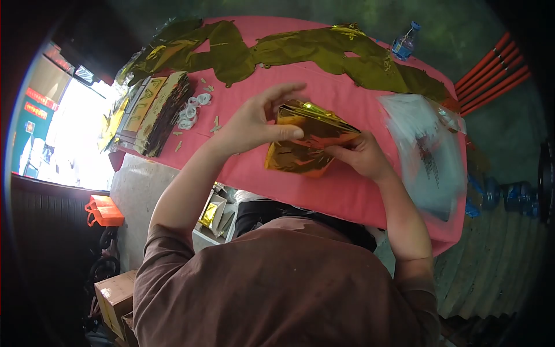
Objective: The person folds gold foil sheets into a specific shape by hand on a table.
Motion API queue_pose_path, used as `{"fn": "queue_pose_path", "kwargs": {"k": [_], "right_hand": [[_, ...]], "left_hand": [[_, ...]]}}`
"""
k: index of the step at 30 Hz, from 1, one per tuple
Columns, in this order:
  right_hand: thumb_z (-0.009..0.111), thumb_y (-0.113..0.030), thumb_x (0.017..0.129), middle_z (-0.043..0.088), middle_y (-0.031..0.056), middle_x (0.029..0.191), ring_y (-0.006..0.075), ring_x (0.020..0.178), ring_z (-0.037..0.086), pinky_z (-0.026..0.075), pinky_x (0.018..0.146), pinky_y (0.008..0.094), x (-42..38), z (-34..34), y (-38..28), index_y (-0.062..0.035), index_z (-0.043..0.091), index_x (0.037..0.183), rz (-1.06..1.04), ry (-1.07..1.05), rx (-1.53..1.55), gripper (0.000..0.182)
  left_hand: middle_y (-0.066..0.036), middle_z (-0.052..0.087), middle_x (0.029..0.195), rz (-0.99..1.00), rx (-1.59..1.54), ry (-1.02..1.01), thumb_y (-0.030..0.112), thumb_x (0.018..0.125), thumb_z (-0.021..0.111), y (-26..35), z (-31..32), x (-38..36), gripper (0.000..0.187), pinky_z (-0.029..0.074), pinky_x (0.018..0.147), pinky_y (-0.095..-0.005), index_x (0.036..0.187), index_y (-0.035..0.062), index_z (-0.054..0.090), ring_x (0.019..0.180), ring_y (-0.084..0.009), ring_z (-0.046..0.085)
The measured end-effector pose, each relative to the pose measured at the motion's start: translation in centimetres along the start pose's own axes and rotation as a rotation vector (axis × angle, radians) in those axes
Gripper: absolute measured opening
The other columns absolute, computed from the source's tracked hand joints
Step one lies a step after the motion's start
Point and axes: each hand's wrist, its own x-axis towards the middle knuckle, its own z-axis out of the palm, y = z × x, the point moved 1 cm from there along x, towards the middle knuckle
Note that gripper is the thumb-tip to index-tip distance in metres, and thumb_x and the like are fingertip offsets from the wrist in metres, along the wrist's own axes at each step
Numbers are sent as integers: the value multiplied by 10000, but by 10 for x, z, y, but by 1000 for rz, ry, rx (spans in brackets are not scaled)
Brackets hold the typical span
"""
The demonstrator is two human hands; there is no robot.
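Observation:
Above the near part of the table, a folded sheet of shiny gold foil (306, 130) is held between my two hands, its layers loose and partly fanned. My left hand (254, 118) grips its left side, thumb on the front face and upper fingers raised over the top edge; the other fingertips are hidden behind it. My right hand (361, 155) pinches the right corner between thumb and fingers. Flattened gold foil balloons (231, 52) lie along the far edge of the table.
The pink-covered table (243, 168) holds a stack of printed packets (153, 110), white ribbon rolls (188, 113) and small pale clips (216, 122) at left. Clear plastic bags (425, 150) lie at right. A water bottle (404, 43) stands at the back. An open box (214, 217) sits below the near edge.

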Motion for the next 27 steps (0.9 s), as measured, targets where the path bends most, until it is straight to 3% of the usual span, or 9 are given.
{"fn": "queue_pose_path", "kwargs": {"k": [2, 4, 7, 10, 14, 20, 22, 27], "right_hand": [[633, -13, 825, 663, 34, 966, 80, 881, 585, 468, 771, 240, 0, -2, 3, 16, 651, 1033, 42, -31, 38, 211], [642, -60, 835, 668, 23, 895, 58, 784, 584, 466, 683, 216, 1, -6, 7, -1, 665, 994, 145, -76, 61, 172], [646, -115, 844, 656, -10, 809, 27, 655, 540, 428, 574, 187, 1, -13, 9, -28, 676, 938, 279, -41, -5, 132], [653, -147, 842, 638, -31, 755, 14, 585, 492, 386, 513, 170, 3, -13, 16, -46, 675, 902, 276, 89, 85, 119], [653, -166, 845, 629, -38, 746, 11, 579, 480, 380, 511, 167, 2, -14, 20, -54, 674, 891, 296, 88, 96, 123], [652, -164, 845, 630, -38, 751, 10, 586, 486, 371, 509, 165, 4, -15, 17, -56, 668, 895, 314, 75, 76, 120], [651, -164, 845, 632, -36, 756, 10, 596, 494, 374, 518, 165, 3, -14, 17, -57, 667, 896, 316, 77, 36, 119], [648, -156, 850, 625, -32, 744, 18, 602, 496, 381, 524, 176, 2, -13, 12, -46, 668, 891, 310, 35, 9, 120]], "left_hand": [[-82, 590, 1122, -97, -88, -38, 196, 771, 739, -2, 1, 4, 542, 443, 886, -278, 1229, 14, 513, 1020, -141, 559], [-30, 639, 916, -291, -17, 13, 144, 809, 703, -14, -2, 7, 303, 459, 730, -212, 1060, 8, 600, 832, -67, 582], [-2, 643, 790, -231, -126, 112, 107, 833, 674, -24, 5, 11, 144, 441, 652, -192, 927, 13, 620, 730, -42, 573], [0, 641, 811, -250, -226, 196, 111, 830, 676, -45, 7, 15, 152, 446, 661, -190, 932, 15, 615, 748, -47, 571], [-1, 639, 823, -312, -199, 145, 108, 839, 664, -52, 3, 20, 146, 447, 661, -191, 943, 17, 617, 752, -48, 567], [-17, 639, 865, -50, 73, 118, 125, 874, 619, -44, 2, 37, 155, 474, 715, -215, 975, 7, 616, 789, -59, 578], [-19, 651, 877, -134, 323, 10, 145, 892, 594, -33, 1, 44, 188, 485, 731, -219, 1003, -4, 624, 809, -68, 595], [-29, 674, 871, -216, 299, -211, 163, 895, 586, -25, -5, 56, 216, 494, 727, -223, 1010, -6, 655, 797, -72, 613]]}}
